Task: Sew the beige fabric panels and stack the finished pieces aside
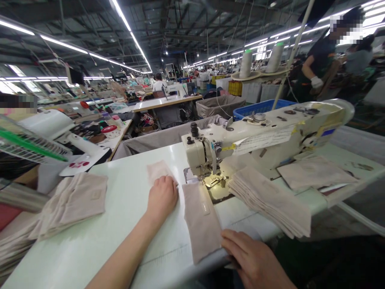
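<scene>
A beige fabric panel (202,230) with a small stitched label lies in front of the sewing machine (207,154), its upper end close to the presser foot. My right hand (251,257) pinches its lower right edge at the table's front; the thumb is mostly hidden. Left of the needle area, my left hand (164,196) has its fingers curled over a smaller, blurred beige fabric piece (158,169) on the white tabletop (126,200). Its fingertips are partly hidden.
A stack of beige panels (270,200) lies right of the needle, with another folded piece (315,172) beyond. More labelled panels (81,196) hang over the left edge near a fan (45,136). Behind are a blue basket (261,107), thread cones (246,64) and a standing person (321,60).
</scene>
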Motion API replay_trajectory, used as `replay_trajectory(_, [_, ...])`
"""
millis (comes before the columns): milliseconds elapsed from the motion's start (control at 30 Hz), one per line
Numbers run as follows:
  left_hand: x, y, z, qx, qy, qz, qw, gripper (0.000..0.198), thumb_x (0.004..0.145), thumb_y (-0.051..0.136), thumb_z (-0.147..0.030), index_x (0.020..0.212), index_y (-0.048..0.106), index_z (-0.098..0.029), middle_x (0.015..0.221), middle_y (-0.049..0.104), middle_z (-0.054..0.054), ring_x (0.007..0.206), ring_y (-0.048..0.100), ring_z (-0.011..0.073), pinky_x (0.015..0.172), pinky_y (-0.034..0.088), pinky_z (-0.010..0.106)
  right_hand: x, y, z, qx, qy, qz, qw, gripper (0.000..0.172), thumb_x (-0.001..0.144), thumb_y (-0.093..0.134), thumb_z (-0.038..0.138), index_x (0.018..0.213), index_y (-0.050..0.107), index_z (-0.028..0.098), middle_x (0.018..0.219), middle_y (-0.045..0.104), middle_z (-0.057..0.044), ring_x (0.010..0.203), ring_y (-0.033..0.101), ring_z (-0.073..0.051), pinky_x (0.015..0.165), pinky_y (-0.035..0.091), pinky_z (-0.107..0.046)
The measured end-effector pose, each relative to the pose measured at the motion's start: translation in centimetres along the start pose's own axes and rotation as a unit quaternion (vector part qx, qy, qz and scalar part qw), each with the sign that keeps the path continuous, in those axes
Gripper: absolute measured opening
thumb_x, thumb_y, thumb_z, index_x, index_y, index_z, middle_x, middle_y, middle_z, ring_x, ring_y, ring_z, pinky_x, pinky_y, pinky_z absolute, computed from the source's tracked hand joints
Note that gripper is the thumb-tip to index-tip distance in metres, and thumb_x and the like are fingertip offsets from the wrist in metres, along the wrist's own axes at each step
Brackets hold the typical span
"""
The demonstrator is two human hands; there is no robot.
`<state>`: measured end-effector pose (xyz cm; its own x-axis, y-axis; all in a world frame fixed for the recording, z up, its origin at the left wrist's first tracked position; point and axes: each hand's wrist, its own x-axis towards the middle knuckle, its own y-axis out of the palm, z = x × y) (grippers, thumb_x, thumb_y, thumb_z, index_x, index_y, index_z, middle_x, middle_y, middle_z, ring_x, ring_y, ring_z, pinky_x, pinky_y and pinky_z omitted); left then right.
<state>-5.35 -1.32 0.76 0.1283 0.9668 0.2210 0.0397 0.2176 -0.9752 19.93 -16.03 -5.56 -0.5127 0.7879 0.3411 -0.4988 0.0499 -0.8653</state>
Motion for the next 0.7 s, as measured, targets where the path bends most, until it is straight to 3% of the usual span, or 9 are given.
replay_trajectory(67, [-2.1,-0.5,-0.4,-0.037,0.063,-0.040,0.997,0.026,0.097,0.041,-0.021,0.100,0.064,-0.010,0.102,0.065,0.018,0.098,0.061,0.0318,0.088,0.052,0.049,0.1,-0.3,0.1,0.004,-0.001,-0.001,1.000,0.055,0.064,0.046,-0.001,0.114,0.064,0.017,0.124,0.071,-0.008,0.097,0.070,-0.022,0.078,0.060,-0.030])
replay_trajectory(100, [-3.4,-0.8,-1.1,-0.081,0.127,-0.054,0.987,0.024,0.097,0.042,-0.021,0.101,0.064,-0.012,0.104,0.065,0.016,0.099,0.061,0.0297,0.090,0.053,0.047,0.1,-0.5,0.2,0.007,-0.002,-0.003,1.000,0.056,0.062,0.046,-0.001,0.112,0.065,0.017,0.122,0.071,-0.009,0.095,0.071,-0.023,0.077,0.061,-0.031])
replay_trajectory(133, [-4.9,-1.0,-2.0,-0.134,0.208,-0.053,0.968,0.022,0.098,0.042,-0.020,0.100,0.064,-0.016,0.105,0.066,0.013,0.098,0.062,0.0262,0.089,0.055,0.043,0.2,-0.7,0.3,0.010,-0.001,-0.007,1.000,0.056,0.061,0.045,0.000,0.110,0.066,0.016,0.120,0.072,-0.009,0.094,0.071,-0.023,0.077,0.061,-0.031])
replay_trajectory(200, [-8.0,-0.9,-3.8,-0.202,0.362,0.010,0.910,0.022,0.096,0.043,-0.017,0.105,0.063,-0.019,0.106,0.067,0.010,0.100,0.062,0.0223,0.086,0.057,0.036,0.5,-1.0,0.4,0.011,-0.004,-0.016,1.000,0.056,0.062,0.044,0.000,0.111,0.067,0.015,0.117,0.074,-0.010,0.091,0.072,-0.022,0.077,0.061,-0.031])
replay_trajectory(233, [-9.4,-0.7,-4.5,-0.205,0.389,0.003,0.898,0.020,0.096,0.045,-0.018,0.105,0.063,-0.018,0.102,0.068,0.009,0.096,0.063,0.0222,0.082,0.059,0.034,0.6,-1.0,0.4,0.009,-0.006,-0.021,1.000,0.057,0.062,0.043,0.000,0.112,0.066,0.015,0.115,0.074,-0.011,0.091,0.072,-0.021,0.077,0.061,-0.030])
replay_trajectory(367, [-12.1,0.6,-5.4,-0.165,0.425,-0.054,0.888,0.026,0.098,0.045,-0.018,0.118,0.060,-0.011,0.107,0.071,0.013,0.103,0.066,0.0257,0.079,0.062,0.034,1.0,-1.2,0.5,0.009,-0.007,-0.029,1.000,0.060,0.064,0.041,0.000,0.116,0.066,0.014,0.115,0.074,-0.011,0.093,0.072,-0.020,0.081,0.059,-0.027])
replay_trajectory(500, [-11.7,1.0,-4.6,-0.144,0.434,-0.062,0.887,0.031,0.099,0.043,-0.018,0.125,0.058,-0.008,0.115,0.070,0.016,0.112,0.065,0.0285,0.082,0.064,0.036,1.2,-1.1,0.4,0.019,0.008,-0.021,1.000,0.059,0.065,0.040,0.000,0.115,0.067,0.014,0.116,0.074,-0.011,0.099,0.072,-0.020,0.084,0.059,-0.027])
replay_trajectory(700, [-10.7,-0.3,-4.6,-0.160,0.439,-0.027,0.884,0.033,0.099,0.046,-0.019,0.128,0.058,-0.009,0.117,0.069,0.016,0.116,0.064,0.0287,0.090,0.063,0.040,2.0,-1.1,0.4,0.016,0.028,-0.024,0.999,0.060,0.067,0.039,-0.001,0.118,0.066,0.015,0.119,0.073,-0.010,0.098,0.072,-0.021,0.080,0.061,-0.031])
